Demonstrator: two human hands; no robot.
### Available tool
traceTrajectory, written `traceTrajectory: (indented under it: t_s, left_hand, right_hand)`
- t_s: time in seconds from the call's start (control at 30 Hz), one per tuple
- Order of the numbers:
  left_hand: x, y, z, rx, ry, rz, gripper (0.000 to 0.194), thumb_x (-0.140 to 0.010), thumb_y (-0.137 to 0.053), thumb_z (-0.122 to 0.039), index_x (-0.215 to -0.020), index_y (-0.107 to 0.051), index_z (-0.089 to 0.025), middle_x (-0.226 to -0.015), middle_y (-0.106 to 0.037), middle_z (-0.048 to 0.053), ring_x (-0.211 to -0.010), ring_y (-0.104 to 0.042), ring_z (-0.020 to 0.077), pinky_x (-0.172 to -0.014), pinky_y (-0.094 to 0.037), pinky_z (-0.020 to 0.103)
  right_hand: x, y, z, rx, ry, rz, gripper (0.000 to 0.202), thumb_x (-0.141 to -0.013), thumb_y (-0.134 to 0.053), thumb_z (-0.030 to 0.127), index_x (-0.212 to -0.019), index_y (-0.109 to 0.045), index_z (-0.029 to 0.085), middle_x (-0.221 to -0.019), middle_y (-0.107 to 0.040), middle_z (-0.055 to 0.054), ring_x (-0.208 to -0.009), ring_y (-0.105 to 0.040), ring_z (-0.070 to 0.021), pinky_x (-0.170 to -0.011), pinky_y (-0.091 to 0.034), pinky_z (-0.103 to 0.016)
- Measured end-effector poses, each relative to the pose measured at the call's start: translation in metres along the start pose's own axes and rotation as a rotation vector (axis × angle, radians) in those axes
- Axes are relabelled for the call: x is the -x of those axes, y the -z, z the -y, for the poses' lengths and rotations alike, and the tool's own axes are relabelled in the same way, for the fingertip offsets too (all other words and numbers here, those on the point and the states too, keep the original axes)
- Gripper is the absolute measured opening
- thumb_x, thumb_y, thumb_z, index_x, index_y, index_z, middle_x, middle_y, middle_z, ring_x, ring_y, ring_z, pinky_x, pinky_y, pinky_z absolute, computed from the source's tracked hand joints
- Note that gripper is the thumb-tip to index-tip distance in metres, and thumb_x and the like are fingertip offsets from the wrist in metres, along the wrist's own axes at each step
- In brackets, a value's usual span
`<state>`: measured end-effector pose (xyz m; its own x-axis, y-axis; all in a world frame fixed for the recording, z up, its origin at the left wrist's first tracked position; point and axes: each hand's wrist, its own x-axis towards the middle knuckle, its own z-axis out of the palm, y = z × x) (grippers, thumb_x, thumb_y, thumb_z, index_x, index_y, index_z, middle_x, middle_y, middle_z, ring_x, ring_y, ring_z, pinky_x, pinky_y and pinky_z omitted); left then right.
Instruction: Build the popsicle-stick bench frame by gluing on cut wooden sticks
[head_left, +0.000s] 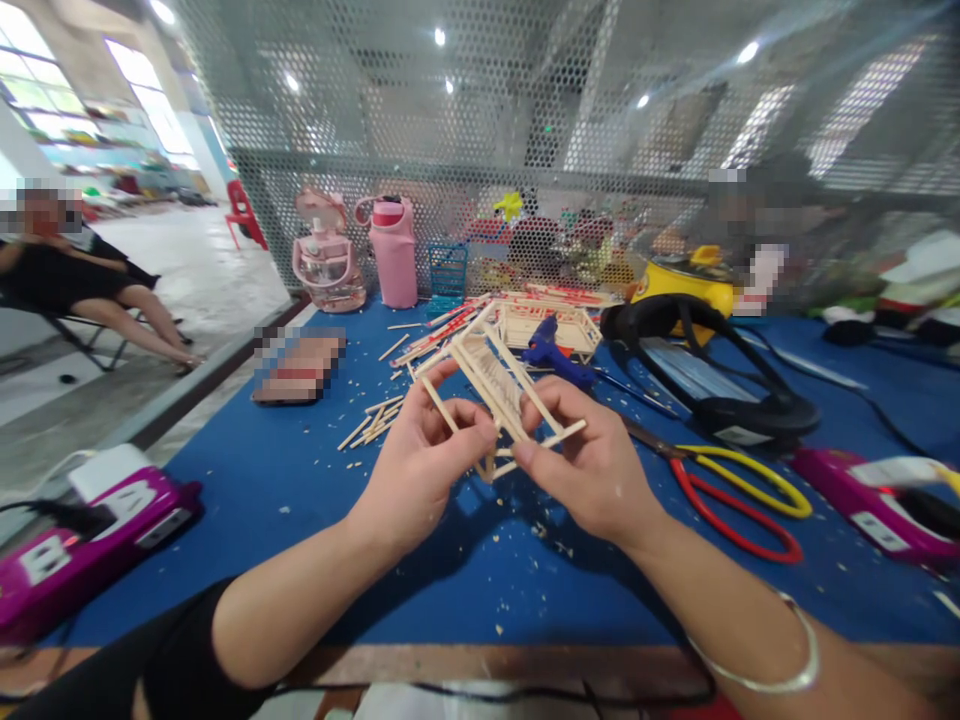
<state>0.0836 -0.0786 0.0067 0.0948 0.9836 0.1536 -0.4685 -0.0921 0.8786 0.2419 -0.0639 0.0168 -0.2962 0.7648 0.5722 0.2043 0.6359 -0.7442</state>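
A small frame of pale wooden sticks [476, 360] is held tilted above the blue table, with both hands around its lower end. My left hand [424, 455] is closed on its left side, thumb against the lower sticks. On the right side, my right hand [589, 455] pinches the lower corner between thumb and fingers. Behind the frame lie a blue glue gun [559, 352] and a stick-built tray [581, 330]. Loose short sticks [373, 422] rest left of my left hand. Scissors with red and yellow handles [731, 490] lie right of my right hand.
Purple power strips [142, 525] [862, 500] flank the blue table [262, 560]. A phone [300, 368], pink bottle [394, 252], clear bottle [330, 265] and black headband-like object [772, 400] lie farther back. Mesh [420, 130] rises behind. A person [90, 270] sits at left.
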Motion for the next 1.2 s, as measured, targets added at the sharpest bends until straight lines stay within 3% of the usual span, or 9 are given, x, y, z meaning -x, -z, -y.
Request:
traceTrajectory:
  t_s: [0.5,0.6,0.73,0.9,1.07,1.2]
  left_hand:
    - [0.000,-0.001,0.000,0.032,0.017,0.017,0.072,-0.072,-0.071,-0.013,-0.134,-0.036,-0.020,-0.068,-0.061,-0.005,-0.058,-0.055,0.0084,-0.059,-0.044,0.021]
    - [-0.001,0.000,0.000,0.068,0.001,0.007,0.061,-0.077,-0.068,-0.026,-0.131,-0.041,-0.020,-0.077,-0.063,-0.001,-0.069,-0.058,0.0118,-0.066,-0.046,0.024]
    - [-0.002,0.008,0.002,0.045,-0.020,0.010,0.039,-0.088,-0.051,-0.042,-0.116,-0.058,-0.016,-0.089,-0.065,0.005,-0.086,-0.058,0.0162,-0.078,-0.046,0.028]
    - [-0.002,0.010,0.002,-0.071,-0.096,0.025,0.026,-0.081,-0.066,-0.032,-0.103,-0.068,-0.019,-0.099,-0.069,0.005,-0.093,-0.060,0.0166,-0.087,-0.044,0.028]
    - [-0.002,0.007,-0.005,-0.181,-0.095,0.026,0.013,-0.075,-0.072,-0.027,-0.083,-0.072,-0.017,-0.081,-0.070,0.003,-0.074,-0.060,0.0134,-0.074,-0.046,0.026]
    - [-0.006,0.011,-0.009,-0.249,-0.101,0.028,0.013,-0.075,-0.071,-0.027,-0.083,-0.071,-0.016,-0.081,-0.069,0.003,-0.072,-0.058,0.0129,-0.071,-0.045,0.025]
  right_hand:
    - [0.000,0.001,0.000,-0.054,-0.023,0.012,0.012,-0.071,-0.061,0.014,-0.070,-0.050,0.019,-0.074,-0.050,0.002,-0.069,-0.046,-0.0125,-0.065,-0.038,-0.027]
    - [0.000,0.003,-0.006,-0.111,-0.079,-0.017,0.012,-0.074,-0.064,0.018,-0.074,-0.052,0.020,-0.075,-0.051,0.002,-0.068,-0.046,-0.0119,-0.064,-0.038,-0.027]
    - [-0.001,0.003,-0.017,-0.381,-0.169,-0.151,0.014,-0.081,-0.065,0.030,-0.083,-0.053,0.023,-0.076,-0.050,0.004,-0.064,-0.044,-0.0104,-0.060,-0.036,-0.024]
    - [-0.001,-0.003,-0.018,-0.450,-0.174,-0.123,0.023,-0.077,-0.070,0.035,-0.082,-0.051,0.023,-0.080,-0.052,0.003,-0.069,-0.047,-0.0111,-0.064,-0.039,-0.024]
    - [0.001,-0.006,-0.012,-0.316,-0.109,-0.082,0.025,-0.075,-0.072,0.032,-0.080,-0.050,0.022,-0.080,-0.054,0.002,-0.073,-0.050,-0.0126,-0.069,-0.041,-0.025]
    - [0.002,-0.001,-0.013,-0.238,-0.093,-0.027,0.017,-0.078,-0.067,0.031,-0.084,-0.053,0.021,-0.085,-0.058,0.000,-0.077,-0.053,-0.0148,-0.072,-0.042,-0.028]
